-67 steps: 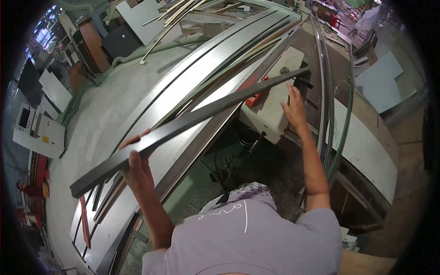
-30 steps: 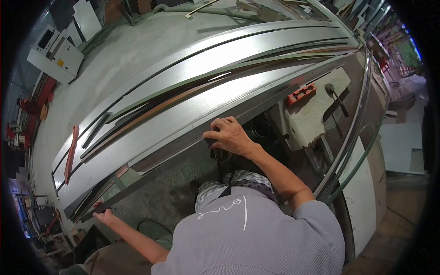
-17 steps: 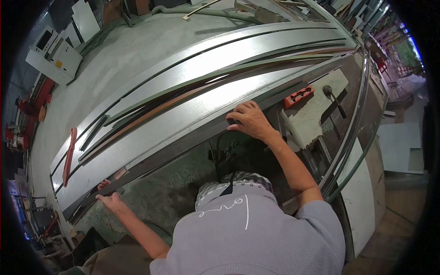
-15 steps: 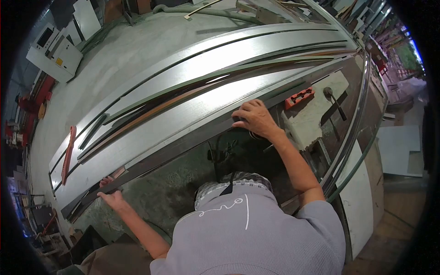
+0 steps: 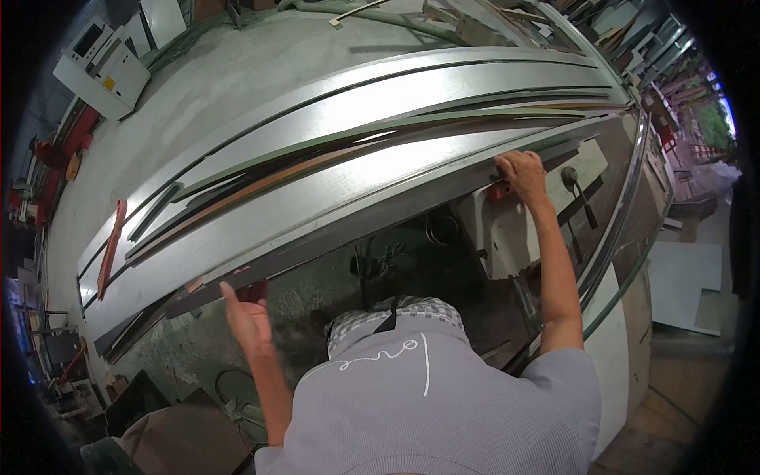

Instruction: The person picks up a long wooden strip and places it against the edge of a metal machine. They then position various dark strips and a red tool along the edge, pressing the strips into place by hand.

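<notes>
A long dark grey strip [image 5: 372,218] lies along the near edge of a shiny metal-topped bench. My right hand [image 5: 526,179] is closed over the strip toward its right end, fingers curled across the top. Toward the strip's left end, my left hand [image 5: 250,317] grips from below, with the thumb on its face and the fingers partly hidden underneath. An orange-red block [image 5: 499,191] shows just beside my right hand, mostly covered by it. Right of that lies a tool with a round head and dark handle [image 5: 582,194].
Several long thin strips [image 5: 317,158] in green, brown and black lie along the metal benchtop [image 5: 348,186]. A red bar [image 5: 113,249] crosses the bench's left end. A white machine [image 5: 103,71] stands at back left. Curved dark rails [image 5: 629,190] run down the right side.
The dark grey strip has moved to the right. My right hand has shifted right, now beside the orange-red block, and my left hand has also come right and slightly up.
</notes>
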